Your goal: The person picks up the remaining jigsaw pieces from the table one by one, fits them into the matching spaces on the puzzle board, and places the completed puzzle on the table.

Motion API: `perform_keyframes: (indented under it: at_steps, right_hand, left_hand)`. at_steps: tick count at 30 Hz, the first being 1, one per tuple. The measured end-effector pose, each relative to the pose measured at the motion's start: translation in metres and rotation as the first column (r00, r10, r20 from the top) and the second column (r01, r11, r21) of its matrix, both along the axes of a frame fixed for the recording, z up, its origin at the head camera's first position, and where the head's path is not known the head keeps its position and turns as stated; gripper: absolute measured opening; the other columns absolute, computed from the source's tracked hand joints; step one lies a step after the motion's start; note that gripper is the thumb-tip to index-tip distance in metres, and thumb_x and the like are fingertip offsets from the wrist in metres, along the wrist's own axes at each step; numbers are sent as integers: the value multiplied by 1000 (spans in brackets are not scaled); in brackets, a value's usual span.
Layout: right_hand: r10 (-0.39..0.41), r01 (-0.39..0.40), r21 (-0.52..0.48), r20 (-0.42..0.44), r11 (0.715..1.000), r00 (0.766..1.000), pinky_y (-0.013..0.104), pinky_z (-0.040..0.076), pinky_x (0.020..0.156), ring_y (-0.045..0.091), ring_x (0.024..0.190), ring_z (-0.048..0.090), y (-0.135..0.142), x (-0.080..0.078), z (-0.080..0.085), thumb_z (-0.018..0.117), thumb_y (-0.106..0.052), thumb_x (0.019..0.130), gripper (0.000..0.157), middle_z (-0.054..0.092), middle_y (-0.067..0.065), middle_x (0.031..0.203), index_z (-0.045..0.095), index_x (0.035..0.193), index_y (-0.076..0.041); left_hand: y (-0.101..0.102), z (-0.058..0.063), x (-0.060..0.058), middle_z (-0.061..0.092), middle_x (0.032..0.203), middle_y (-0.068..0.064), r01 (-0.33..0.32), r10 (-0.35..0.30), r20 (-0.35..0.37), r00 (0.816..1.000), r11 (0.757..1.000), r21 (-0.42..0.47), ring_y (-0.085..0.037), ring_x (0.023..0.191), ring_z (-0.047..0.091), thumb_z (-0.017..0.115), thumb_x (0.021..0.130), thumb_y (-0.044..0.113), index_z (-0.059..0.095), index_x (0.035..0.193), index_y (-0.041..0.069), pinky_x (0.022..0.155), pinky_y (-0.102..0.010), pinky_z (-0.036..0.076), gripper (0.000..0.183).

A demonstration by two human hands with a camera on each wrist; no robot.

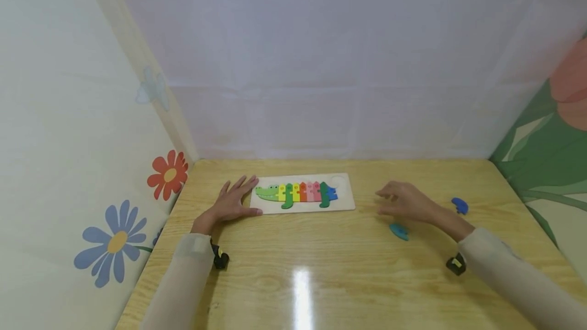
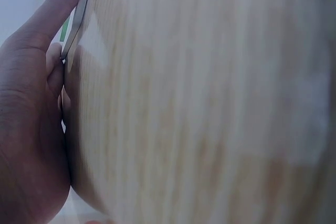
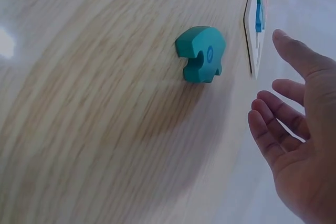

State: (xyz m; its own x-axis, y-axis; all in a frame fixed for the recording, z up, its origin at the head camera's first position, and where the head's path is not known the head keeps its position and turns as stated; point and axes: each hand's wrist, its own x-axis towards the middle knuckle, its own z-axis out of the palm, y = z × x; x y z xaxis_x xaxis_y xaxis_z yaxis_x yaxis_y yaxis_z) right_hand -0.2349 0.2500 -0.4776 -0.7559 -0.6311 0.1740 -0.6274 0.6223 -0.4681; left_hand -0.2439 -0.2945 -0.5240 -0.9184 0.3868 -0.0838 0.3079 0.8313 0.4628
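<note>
A pale wooden puzzle board (image 1: 302, 208) lies on the table, with a colourful crocodile (image 1: 293, 192) of interlocking pieces in it. A round recess shows bare near its right end. My left hand (image 1: 231, 202) is spread at the board's left end, thumb and fingers touching its edges. My right hand (image 1: 405, 201) hovers right of the board, fingers loosely bent and holding nothing. Just below that hand lies a teal puzzle piece (image 3: 202, 55), seen standing out plainly in the right wrist view. Farther right lies a blue puzzle piece (image 1: 460, 205).
The wooden table (image 1: 257, 274) meets a white cloth backdrop (image 1: 344, 65) at its far edge. A flower-printed wall (image 1: 55, 141) stands at the left, and another printed panel (image 1: 559, 167) at the right.
</note>
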Motion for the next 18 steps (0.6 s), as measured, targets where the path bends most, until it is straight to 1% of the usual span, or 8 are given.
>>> perform_keyframes:
  at_steps: [7,12,15,18]
  right_hand:
    - [-24,21,64,55,998,998,35,60,76,24,94,71,11,9,1,89,-33,88,52,74,9,111,75,125,2]
    - [14,-17,68,34,998,999,31,57,75,19,92,68,18,14,-1,90,-33,86,53,75,7,109,76,125,1]
    - [48,-49,70,14,996,999,31,57,75,18,91,68,23,16,-2,91,-35,85,55,75,5,108,76,124,1]
    - [74,-74,69,15,995,997,32,57,76,17,91,68,27,18,-3,92,-36,83,56,75,5,107,76,122,1]
  left_hand:
    - [0,-1,1,23,176,-9,9,-9,-23,1000,1000,8,-39,163,11,79,88,59,29,169,11,125,-69,-3,106]
    - [0,-1,1,22,176,-9,9,-9,-19,1000,1000,10,-40,163,11,79,88,59,28,169,11,125,-69,-3,107]
    - [0,0,1,22,176,-9,6,-6,-14,1000,1000,8,-40,163,11,79,88,58,28,169,11,125,-69,-4,106]
    - [0,1,1,23,176,-9,6,-6,-11,1000,1000,4,-40,163,11,79,89,58,28,169,11,125,-69,-3,106]
